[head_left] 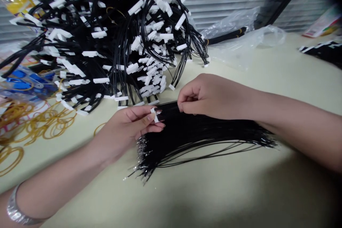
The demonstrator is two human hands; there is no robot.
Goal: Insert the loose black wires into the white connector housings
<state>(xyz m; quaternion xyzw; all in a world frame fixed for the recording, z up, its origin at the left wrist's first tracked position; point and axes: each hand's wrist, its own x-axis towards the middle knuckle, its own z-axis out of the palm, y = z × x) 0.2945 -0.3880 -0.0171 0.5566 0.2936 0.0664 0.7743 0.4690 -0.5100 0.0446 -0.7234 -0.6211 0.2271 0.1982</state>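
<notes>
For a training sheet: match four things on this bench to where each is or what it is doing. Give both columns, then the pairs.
Things:
1. left hand
2. right hand
3. amber rubber bands
4. clear plastic bag

Places and states:
A. fingertips at the upper edge of the black wire bundle
B. crumpled towards the far right
C. holding a white connector
D. heaped towards the far left

Pairs: 1-C, 2-A, 3-D, 4-B
</notes>
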